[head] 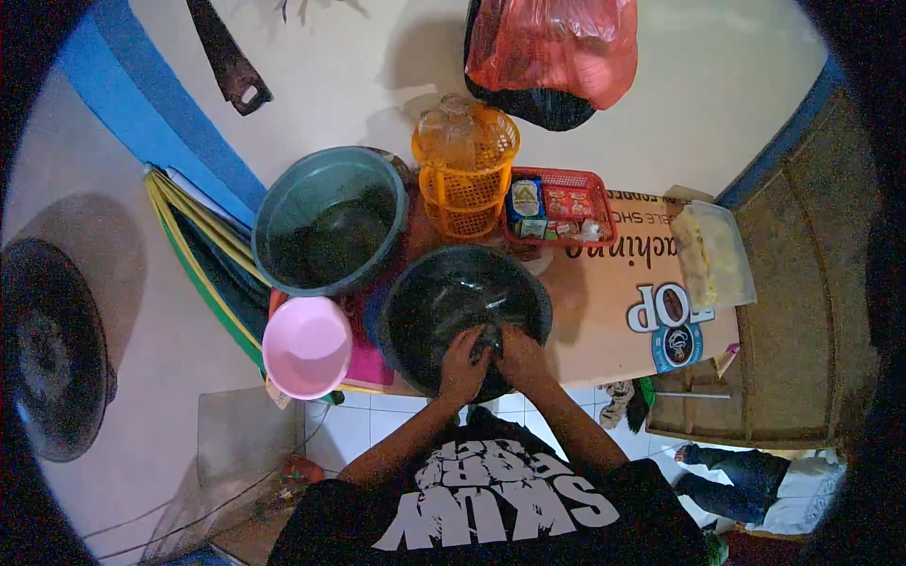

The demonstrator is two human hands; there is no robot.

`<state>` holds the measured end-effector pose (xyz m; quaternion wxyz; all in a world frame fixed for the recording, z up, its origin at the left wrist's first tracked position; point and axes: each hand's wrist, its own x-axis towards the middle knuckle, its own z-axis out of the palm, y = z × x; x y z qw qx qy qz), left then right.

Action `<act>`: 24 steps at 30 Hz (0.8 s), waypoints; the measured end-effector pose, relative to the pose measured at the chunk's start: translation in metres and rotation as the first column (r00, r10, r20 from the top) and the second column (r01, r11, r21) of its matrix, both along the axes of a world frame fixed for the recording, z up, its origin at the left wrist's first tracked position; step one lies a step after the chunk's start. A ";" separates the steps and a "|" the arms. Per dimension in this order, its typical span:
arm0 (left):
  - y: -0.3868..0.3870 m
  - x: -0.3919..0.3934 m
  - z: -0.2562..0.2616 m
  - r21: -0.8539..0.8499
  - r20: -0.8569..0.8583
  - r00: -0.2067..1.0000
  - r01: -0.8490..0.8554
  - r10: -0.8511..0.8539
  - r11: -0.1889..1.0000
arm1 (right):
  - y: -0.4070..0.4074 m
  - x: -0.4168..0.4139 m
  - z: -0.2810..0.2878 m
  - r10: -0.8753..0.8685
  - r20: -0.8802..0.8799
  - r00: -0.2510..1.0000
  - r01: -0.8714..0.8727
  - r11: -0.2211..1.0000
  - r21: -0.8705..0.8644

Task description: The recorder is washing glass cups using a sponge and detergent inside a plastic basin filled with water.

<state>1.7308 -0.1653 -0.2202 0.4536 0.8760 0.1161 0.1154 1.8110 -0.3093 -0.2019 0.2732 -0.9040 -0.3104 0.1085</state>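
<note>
A black basin (425, 283) stands on the table close in front of me, with a shiny, dark surface inside. Both hands reach into it near its front right part. My left hand (463, 368) has bent fingers around or against a small dark thing, perhaps thin plastic; its shape is unclear. Close beside it, my right hand (522, 357) touches the same spot, its fingertips partly hidden in shadow. Left of the black basin are a pink plastic bowl (308, 347) and a larger grey-green basin (258, 244) with dark contents.
Behind the basin stands an orange plastic basket (463, 201) with clear glasses on top. A red basket (610, 212) holds small packets. Flattened printed cardboard (601, 318) covers the table's right, under a translucent container (732, 262). A red plastic bag (559, 56) and a handsaw (226, 64) hang on the wall.
</note>
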 end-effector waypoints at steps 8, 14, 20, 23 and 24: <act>0.007 0.007 0.035 0.055 0.076 0.996 0.049 -0.053 0.997 | 0.011 0.010 -0.017 -0.030 -0.053 0.998 0.041 0.973 0.228; 0.013 0.019 0.047 0.107 0.155 0.986 0.045 -0.061 0.993 | 0.027 0.010 0.016 -0.137 -0.108 0.985 0.163 0.944 0.286; 0.033 0.082 0.092 0.172 0.301 0.950 0.037 -0.089 0.984 | 0.050 0.071 0.063 -0.153 0.037 0.988 0.115 0.862 0.493; 0.048 0.131 0.131 0.245 0.420 0.898 0.028 -0.133 0.969 | 0.064 0.119 0.099 -0.161 0.001 0.987 0.137 0.842 0.522; 0.049 0.149 0.145 0.263 0.476 0.864 0.038 -0.163 0.964 | 0.065 0.135 0.109 -0.168 -0.028 0.985 0.154 0.813 0.562</act>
